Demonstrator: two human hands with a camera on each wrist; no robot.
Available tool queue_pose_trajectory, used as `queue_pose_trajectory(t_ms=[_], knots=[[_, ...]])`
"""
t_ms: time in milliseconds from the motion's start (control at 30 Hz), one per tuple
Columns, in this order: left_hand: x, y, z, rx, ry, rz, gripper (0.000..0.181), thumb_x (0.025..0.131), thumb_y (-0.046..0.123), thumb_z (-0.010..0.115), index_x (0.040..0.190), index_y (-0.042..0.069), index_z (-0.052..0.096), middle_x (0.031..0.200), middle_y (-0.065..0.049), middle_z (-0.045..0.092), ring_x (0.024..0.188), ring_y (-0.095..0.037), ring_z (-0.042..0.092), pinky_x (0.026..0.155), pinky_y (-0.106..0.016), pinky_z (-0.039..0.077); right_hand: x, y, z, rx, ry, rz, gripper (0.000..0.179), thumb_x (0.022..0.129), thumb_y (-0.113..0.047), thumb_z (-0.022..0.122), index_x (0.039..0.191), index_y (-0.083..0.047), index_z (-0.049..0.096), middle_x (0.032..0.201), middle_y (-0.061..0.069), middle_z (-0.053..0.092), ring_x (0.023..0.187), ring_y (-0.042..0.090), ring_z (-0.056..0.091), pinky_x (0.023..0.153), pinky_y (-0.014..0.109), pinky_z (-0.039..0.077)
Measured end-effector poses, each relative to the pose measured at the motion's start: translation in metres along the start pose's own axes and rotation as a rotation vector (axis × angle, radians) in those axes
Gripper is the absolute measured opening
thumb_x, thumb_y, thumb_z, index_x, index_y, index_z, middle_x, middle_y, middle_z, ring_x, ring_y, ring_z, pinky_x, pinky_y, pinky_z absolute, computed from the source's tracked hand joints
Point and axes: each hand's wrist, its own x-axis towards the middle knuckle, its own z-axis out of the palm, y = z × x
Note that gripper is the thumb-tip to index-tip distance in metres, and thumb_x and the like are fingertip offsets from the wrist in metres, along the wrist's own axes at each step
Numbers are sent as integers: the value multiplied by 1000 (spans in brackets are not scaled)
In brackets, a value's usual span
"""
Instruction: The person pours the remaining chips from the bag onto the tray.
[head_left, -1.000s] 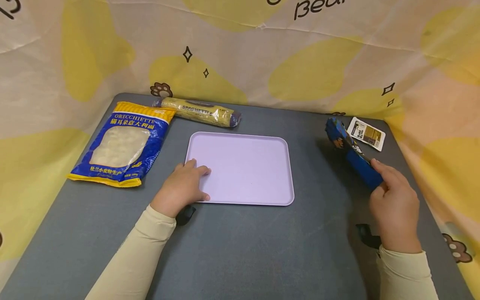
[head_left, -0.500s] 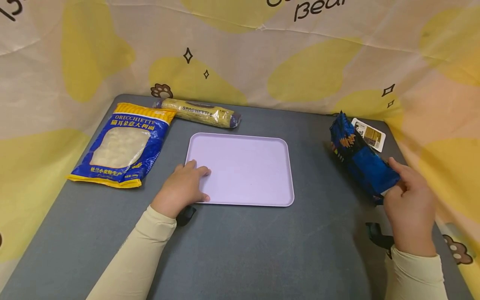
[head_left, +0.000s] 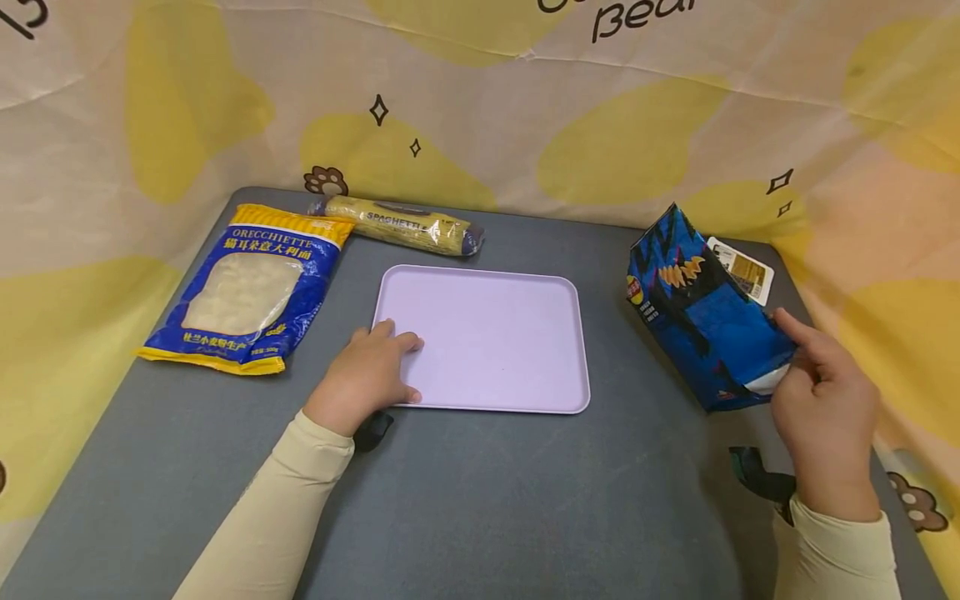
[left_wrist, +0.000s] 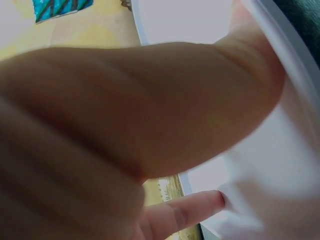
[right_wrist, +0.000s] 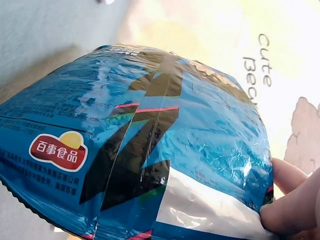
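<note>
My right hand (head_left: 825, 417) pinches a blue chip bag (head_left: 720, 325) by its lower right corner, at the right side of the table. In the right wrist view the chip bag (right_wrist: 215, 135) shows its printed back, with a red logo and a white patch, and fingertips (right_wrist: 290, 210) at its edge. My left hand (head_left: 363, 375) rests over the near left corner of a lilac tray (head_left: 487, 342), fingers spread and thumb at the front rim. In the left wrist view one fingertip (left_wrist: 215, 199) touches the tray (left_wrist: 270, 165).
A blue and yellow bag of orecchiette (head_left: 240, 292) lies at the left, and a spaghetti pack (head_left: 405, 225) lies behind it along the back edge. A small white and brown packet (head_left: 746, 271) sits at the back right, partly behind the chip bag. Patterned cloth (head_left: 480, 100) rises behind the table.
The chip bag has turned from edge-on to show its broad face. My right hand has moved to the right with it. The left hand and the tray have stayed put.
</note>
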Motion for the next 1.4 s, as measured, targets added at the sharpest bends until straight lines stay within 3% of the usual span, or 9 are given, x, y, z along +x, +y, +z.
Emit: queue_pose_trajectory(t_ms=[167,300,400,700,800,933,1100,1267,1400], knots=[[0,0,0,1,-3,-4,74,82,28,94,147,11,63,159,-32,40,136,-56,42,103,-72,45,-3,-10,-4,23,-35,-9,53,108,-9,42,149,-35,62,138,8,66,51,18,36,43,23,31],[-1,-1,0,7,0,-1,73,82,28,94,146,11,64,158,-31,42,134,-55,44,103,-71,46,-5,-18,-3,48,-43,-67,48,108,-12,45,145,-32,67,108,3,67,51,17,34,43,24,30],[-1,-1,1,8,5,2,73,82,28,94,146,11,64,157,-31,43,133,-54,45,102,-70,46,-6,-24,0,86,-29,-164,44,107,-11,48,139,-28,73,81,-1,50,51,16,32,42,25,27],[1,-4,4,9,13,8,72,82,29,94,146,13,64,159,-31,41,134,-54,44,101,-70,47,-12,-48,8,93,-139,-363,42,111,-12,48,146,-26,68,113,8,66,62,16,39,47,24,32],[2,-4,4,10,16,9,72,82,29,94,145,13,65,159,-31,42,134,-54,45,101,-70,47,-13,-59,12,121,-187,-432,41,112,-9,49,144,-24,69,137,9,67,80,16,56,55,15,40],[1,-3,3,6,15,5,72,82,29,95,145,12,65,158,-31,43,132,-53,46,102,-69,47,-10,-73,22,172,-252,-577,43,107,4,49,133,-17,76,137,5,69,118,24,61,68,8,43],[1,-2,2,2,4,-6,75,81,30,95,147,12,64,159,-30,42,131,-52,46,101,-70,47,-9,-88,34,183,-306,-735,47,99,18,49,122,-8,80,129,7,70,113,27,63,55,11,37],[1,-1,2,2,-4,-16,75,81,30,95,147,13,64,160,-30,41,132,-52,45,101,-71,48,-8,-103,37,137,-348,-806,47,99,17,51,126,-9,79,131,4,69,117,26,63,79,6,42],[2,-1,3,3,-9,-16,75,81,31,95,147,13,64,160,-30,40,132,-53,45,100,-71,48,-7,-112,35,138,-377,-868,44,101,13,53,129,-11,77,134,2,68,113,22,62,71,12,42]])
